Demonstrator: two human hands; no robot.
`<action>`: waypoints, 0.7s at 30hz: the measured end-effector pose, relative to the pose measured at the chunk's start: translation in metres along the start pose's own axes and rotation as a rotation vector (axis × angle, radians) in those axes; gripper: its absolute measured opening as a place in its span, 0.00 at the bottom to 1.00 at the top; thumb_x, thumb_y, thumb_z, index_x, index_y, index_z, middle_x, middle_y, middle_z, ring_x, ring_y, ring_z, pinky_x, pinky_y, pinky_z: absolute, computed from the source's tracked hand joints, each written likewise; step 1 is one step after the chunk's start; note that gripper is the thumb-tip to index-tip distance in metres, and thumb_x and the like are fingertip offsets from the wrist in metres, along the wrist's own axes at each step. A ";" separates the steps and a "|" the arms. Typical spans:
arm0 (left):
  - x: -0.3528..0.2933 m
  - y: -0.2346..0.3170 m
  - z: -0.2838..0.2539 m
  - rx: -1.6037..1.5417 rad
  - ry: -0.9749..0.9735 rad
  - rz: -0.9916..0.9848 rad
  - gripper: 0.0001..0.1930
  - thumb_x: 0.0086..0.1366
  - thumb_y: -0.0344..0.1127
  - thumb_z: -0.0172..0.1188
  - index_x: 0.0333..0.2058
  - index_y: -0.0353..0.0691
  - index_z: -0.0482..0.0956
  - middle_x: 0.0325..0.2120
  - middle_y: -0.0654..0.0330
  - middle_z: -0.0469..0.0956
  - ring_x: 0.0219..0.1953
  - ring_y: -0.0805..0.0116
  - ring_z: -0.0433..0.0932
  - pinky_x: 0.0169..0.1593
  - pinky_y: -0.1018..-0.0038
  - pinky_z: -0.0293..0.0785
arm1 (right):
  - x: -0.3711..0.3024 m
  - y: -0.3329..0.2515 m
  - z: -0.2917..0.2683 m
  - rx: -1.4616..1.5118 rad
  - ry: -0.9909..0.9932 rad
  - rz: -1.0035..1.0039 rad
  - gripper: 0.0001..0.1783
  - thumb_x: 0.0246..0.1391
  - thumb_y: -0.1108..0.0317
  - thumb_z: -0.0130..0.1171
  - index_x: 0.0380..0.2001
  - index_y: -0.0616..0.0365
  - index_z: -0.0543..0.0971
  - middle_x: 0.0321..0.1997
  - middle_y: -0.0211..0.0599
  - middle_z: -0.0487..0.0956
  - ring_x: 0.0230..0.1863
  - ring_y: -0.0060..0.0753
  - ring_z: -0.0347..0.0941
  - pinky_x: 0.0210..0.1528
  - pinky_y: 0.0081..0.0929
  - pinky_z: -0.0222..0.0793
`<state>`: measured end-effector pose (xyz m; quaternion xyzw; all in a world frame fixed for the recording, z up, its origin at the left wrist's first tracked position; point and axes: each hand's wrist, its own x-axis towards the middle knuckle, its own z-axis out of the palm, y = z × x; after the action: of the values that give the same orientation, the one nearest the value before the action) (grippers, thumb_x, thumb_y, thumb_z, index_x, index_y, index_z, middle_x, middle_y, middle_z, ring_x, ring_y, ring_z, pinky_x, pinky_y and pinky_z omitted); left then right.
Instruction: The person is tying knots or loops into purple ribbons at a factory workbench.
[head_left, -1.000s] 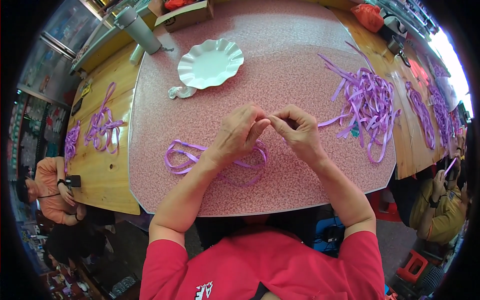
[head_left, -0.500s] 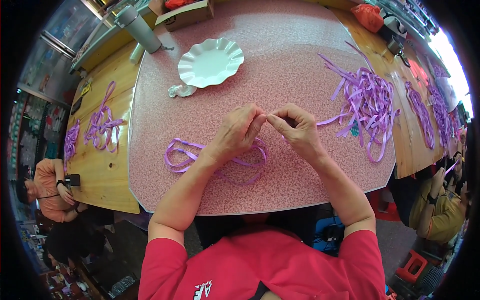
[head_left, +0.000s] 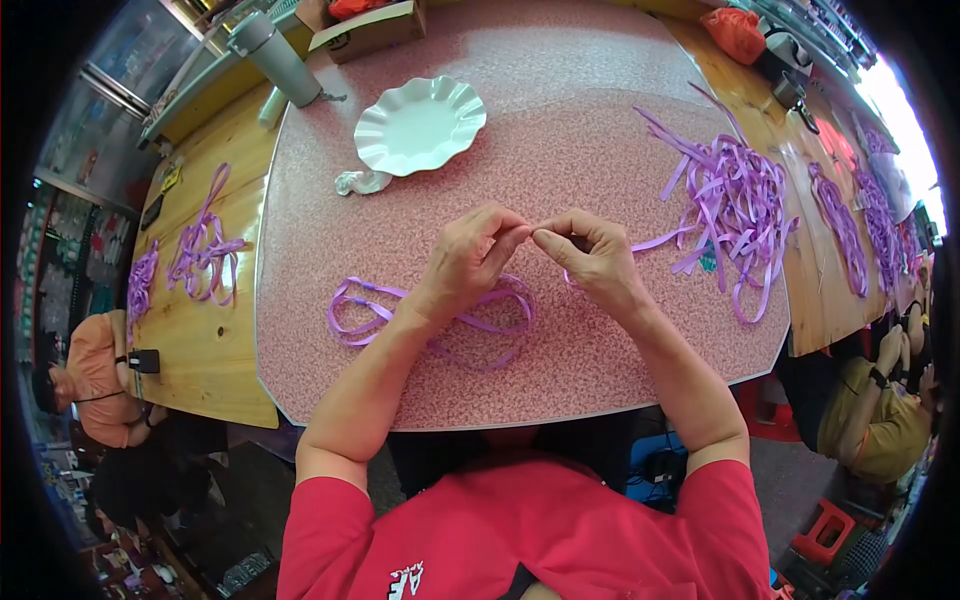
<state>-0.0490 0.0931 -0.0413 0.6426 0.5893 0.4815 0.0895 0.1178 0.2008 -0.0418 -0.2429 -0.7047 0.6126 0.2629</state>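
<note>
Above the middle of the pink speckled table, my left hand (head_left: 468,258) and my right hand (head_left: 592,258) meet at the fingertips. Thumb and forefinger are pinched on each side, and what they hold is too small to make out. A strip of purple ribbon (head_left: 655,243) leads from the tangled pile of purple ribbons (head_left: 745,195) to my right hand; a bit shows again below its palm. Under my left wrist lies a looped purple lanyard (head_left: 352,283), partly hidden by my forearm.
A white scalloped plate (head_left: 420,125) stands farther back, beside a crumpled white wad (head_left: 362,183). Behind are a grey tumbler (head_left: 275,62) and a cardboard box (head_left: 370,32). More purple ribbons (head_left: 207,250) lie on the left wooden table. Co-workers sit at both sides.
My pinched hands have barely shifted. At the right, a co-worker's hands have moved and the purple strip by them no longer shows. The left co-worker's hand has dropped lower.
</note>
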 end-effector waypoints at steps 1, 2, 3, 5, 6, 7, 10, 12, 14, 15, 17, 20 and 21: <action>0.000 0.001 0.000 -0.001 -0.001 0.001 0.04 0.64 0.28 0.61 0.37 0.35 0.77 0.28 0.56 0.79 0.31 0.65 0.80 0.36 0.72 0.75 | 0.001 0.001 -0.001 0.000 0.001 0.000 0.08 0.57 0.67 0.66 0.34 0.61 0.84 0.27 0.22 0.76 0.27 0.12 0.65 0.27 0.15 0.60; 0.001 0.002 0.000 0.019 -0.017 -0.033 0.04 0.65 0.28 0.61 0.37 0.35 0.77 0.28 0.56 0.79 0.31 0.66 0.80 0.36 0.72 0.75 | 0.001 0.002 -0.002 -0.062 0.000 -0.018 0.08 0.56 0.68 0.66 0.35 0.61 0.84 0.27 0.22 0.76 0.28 0.12 0.66 0.28 0.15 0.61; 0.001 0.003 0.000 0.038 -0.034 -0.066 0.04 0.65 0.28 0.61 0.37 0.35 0.77 0.28 0.56 0.79 0.31 0.67 0.80 0.36 0.73 0.75 | 0.001 0.003 -0.003 -0.123 -0.001 -0.037 0.08 0.56 0.68 0.66 0.35 0.61 0.84 0.27 0.22 0.77 0.28 0.12 0.66 0.28 0.15 0.62; 0.000 0.001 0.000 -0.035 -0.085 -0.136 0.04 0.66 0.28 0.60 0.37 0.35 0.76 0.28 0.58 0.79 0.32 0.69 0.79 0.37 0.74 0.75 | 0.002 0.000 -0.005 -0.117 0.000 -0.039 0.08 0.57 0.68 0.65 0.36 0.61 0.83 0.28 0.21 0.77 0.28 0.11 0.66 0.28 0.14 0.61; -0.001 0.000 0.000 -0.106 -0.136 -0.207 0.05 0.66 0.29 0.60 0.38 0.35 0.76 0.29 0.59 0.79 0.32 0.71 0.79 0.38 0.75 0.75 | 0.003 -0.002 -0.007 -0.108 -0.002 -0.042 0.08 0.57 0.68 0.65 0.37 0.60 0.83 0.28 0.20 0.76 0.28 0.09 0.65 0.28 0.12 0.60; -0.001 0.000 -0.002 -0.105 -0.136 -0.207 0.05 0.66 0.29 0.60 0.38 0.35 0.76 0.29 0.59 0.79 0.32 0.71 0.79 0.38 0.75 0.75 | 0.003 -0.003 -0.009 -0.108 -0.001 -0.042 0.08 0.57 0.68 0.65 0.37 0.60 0.83 0.28 0.20 0.76 0.28 0.09 0.65 0.28 0.12 0.60; -0.001 0.000 -0.005 -0.404 -0.197 -0.416 0.05 0.67 0.30 0.60 0.39 0.35 0.75 0.32 0.62 0.78 0.36 0.75 0.77 0.41 0.77 0.74 | 0.005 -0.007 -0.013 -0.024 -0.030 0.009 0.08 0.57 0.68 0.66 0.37 0.60 0.83 0.28 0.20 0.76 0.28 0.09 0.66 0.29 0.12 0.61; 0.000 -0.001 -0.006 -0.662 -0.216 -0.499 0.05 0.68 0.30 0.59 0.39 0.36 0.74 0.34 0.65 0.76 0.39 0.77 0.76 0.44 0.78 0.73 | 0.004 -0.009 -0.014 0.002 -0.073 0.020 0.08 0.57 0.68 0.65 0.38 0.60 0.82 0.28 0.20 0.77 0.28 0.09 0.66 0.29 0.12 0.62; 0.003 0.001 -0.008 -0.734 -0.221 -0.511 0.05 0.67 0.31 0.60 0.38 0.37 0.74 0.34 0.64 0.77 0.39 0.77 0.75 0.44 0.78 0.73 | 0.004 -0.009 -0.017 0.016 -0.080 0.013 0.08 0.57 0.68 0.65 0.38 0.60 0.82 0.28 0.20 0.77 0.28 0.09 0.66 0.29 0.12 0.62; 0.004 0.003 -0.010 -0.800 -0.221 -0.526 0.06 0.67 0.32 0.61 0.38 0.38 0.75 0.34 0.64 0.77 0.39 0.77 0.75 0.44 0.78 0.73 | 0.004 -0.009 -0.017 0.034 -0.093 0.004 0.08 0.57 0.68 0.65 0.38 0.60 0.82 0.28 0.20 0.77 0.28 0.08 0.67 0.29 0.12 0.62; 0.006 0.005 -0.016 -0.829 -0.213 -0.545 0.06 0.66 0.32 0.62 0.37 0.39 0.75 0.34 0.63 0.77 0.39 0.76 0.76 0.44 0.78 0.73 | 0.004 -0.011 -0.017 0.042 -0.092 -0.001 0.08 0.57 0.68 0.65 0.38 0.60 0.82 0.28 0.20 0.77 0.28 0.08 0.67 0.28 0.12 0.62; 0.003 -0.002 -0.023 -0.942 -0.209 -0.536 0.06 0.65 0.32 0.63 0.37 0.40 0.76 0.35 0.62 0.78 0.39 0.75 0.76 0.44 0.77 0.73 | 0.004 -0.021 -0.016 0.074 -0.082 0.005 0.08 0.57 0.68 0.65 0.38 0.60 0.83 0.28 0.19 0.77 0.28 0.08 0.66 0.29 0.11 0.61; 0.003 -0.005 -0.022 -1.028 -0.214 -0.510 0.06 0.64 0.32 0.64 0.36 0.40 0.76 0.35 0.61 0.78 0.39 0.74 0.76 0.44 0.77 0.73 | 0.004 -0.023 -0.017 0.097 -0.070 0.019 0.08 0.57 0.68 0.65 0.38 0.60 0.83 0.27 0.19 0.76 0.28 0.08 0.66 0.29 0.11 0.60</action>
<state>-0.0691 0.0874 -0.0318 0.3996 0.4037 0.6014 0.5619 0.1255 0.2129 -0.0168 -0.2147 -0.6805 0.6567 0.2438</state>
